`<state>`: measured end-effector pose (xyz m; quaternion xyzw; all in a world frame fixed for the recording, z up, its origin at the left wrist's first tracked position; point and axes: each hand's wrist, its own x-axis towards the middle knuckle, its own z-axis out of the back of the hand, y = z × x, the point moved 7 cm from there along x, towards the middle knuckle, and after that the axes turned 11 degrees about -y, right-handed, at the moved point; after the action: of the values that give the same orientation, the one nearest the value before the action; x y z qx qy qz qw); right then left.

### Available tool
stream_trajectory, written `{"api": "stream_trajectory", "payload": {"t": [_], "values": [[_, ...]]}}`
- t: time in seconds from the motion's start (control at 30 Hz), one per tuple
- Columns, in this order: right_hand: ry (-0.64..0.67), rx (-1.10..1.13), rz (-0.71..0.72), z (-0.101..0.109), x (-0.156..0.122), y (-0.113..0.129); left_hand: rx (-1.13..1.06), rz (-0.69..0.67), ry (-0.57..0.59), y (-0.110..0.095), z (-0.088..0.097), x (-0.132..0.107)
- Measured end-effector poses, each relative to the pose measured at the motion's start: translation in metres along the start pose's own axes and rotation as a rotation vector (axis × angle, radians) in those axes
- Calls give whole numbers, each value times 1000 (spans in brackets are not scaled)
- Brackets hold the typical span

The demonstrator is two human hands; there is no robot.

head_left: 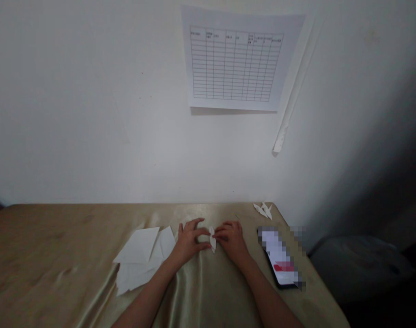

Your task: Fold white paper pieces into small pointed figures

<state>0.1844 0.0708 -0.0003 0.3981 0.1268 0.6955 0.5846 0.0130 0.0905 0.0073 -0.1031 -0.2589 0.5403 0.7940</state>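
**A:** What do the hands have?

**B:** Both pinch one small folded paper between them. The left hand closes thumb and forefinger on one side, and the right hand closes its fingertips on the other. I cannot tell whether the paper touches the cloth.

**A:** How will it handle?

**B:** Light, thin and easily creased, I judge. It is best held at the folded edges, not the pointed ends. The satin looks slippery beneath.

**A:** Room around the grip?

**B:** Loose sheets lie just left of the left hand and a phone near the right wrist. More folded pieces sit beyond, at the table's corner. There is bare cloth toward the body.
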Motion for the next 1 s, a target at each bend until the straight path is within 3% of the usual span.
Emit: {"api": "stream_trajectory", "payload": {"t": [0.3, 0.67, 1.0], "values": [[-17, -4, -25, 2, -2, 3, -60, -36, -98, -5, 0, 0], [-20, -11, -17, 1, -2, 4, -53, -78, -132, -14, 2, -2], [0, -54, -8, 3, -1, 9, -54, 1, -141, -11, 1, -2]]}}
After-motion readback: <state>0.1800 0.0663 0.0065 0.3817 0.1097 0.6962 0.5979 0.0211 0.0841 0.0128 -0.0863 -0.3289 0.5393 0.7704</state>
